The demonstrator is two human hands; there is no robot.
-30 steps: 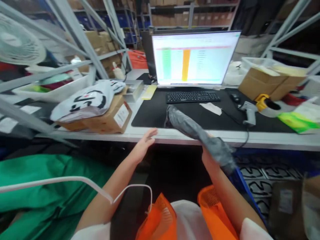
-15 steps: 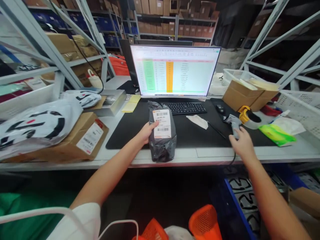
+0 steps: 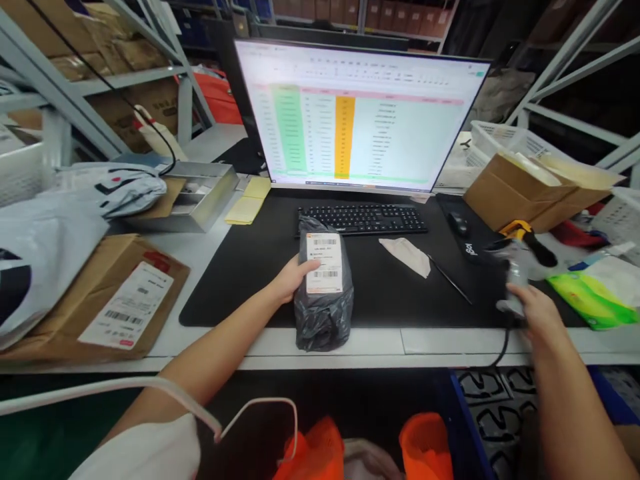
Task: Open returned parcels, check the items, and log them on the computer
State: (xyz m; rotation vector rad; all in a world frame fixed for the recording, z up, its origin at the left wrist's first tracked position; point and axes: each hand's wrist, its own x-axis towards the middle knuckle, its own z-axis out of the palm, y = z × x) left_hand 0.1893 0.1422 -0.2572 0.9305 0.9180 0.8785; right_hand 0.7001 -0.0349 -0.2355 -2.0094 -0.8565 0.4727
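A dark grey plastic parcel point(image 3: 323, 300) with a white barcode label lies on the black desk mat point(image 3: 250, 267), near the table's front edge. My left hand point(image 3: 291, 279) rests against the parcel's left side, fingers curled on it. My right hand point(image 3: 535, 310) is closed round the handle of a grey barcode scanner point(image 3: 510, 270), blurred by motion, at the right end of the mat. The scanner's cable hangs over the table edge.
A monitor point(image 3: 360, 113) with a spreadsheet and a keyboard point(image 3: 363, 218) stand behind the parcel. A labelled carton point(image 3: 100, 300) and printed poly bags point(image 3: 60, 213) lie at left, a metal tray point(image 3: 195, 193) behind. An open carton point(image 3: 520, 190), tape and green packet point(image 3: 585, 300) sit right.
The parcel was set label-up on the mat and my left hand stayed on it. My right hand reached to the scanner and closed on it. The view moved closer to the desk.
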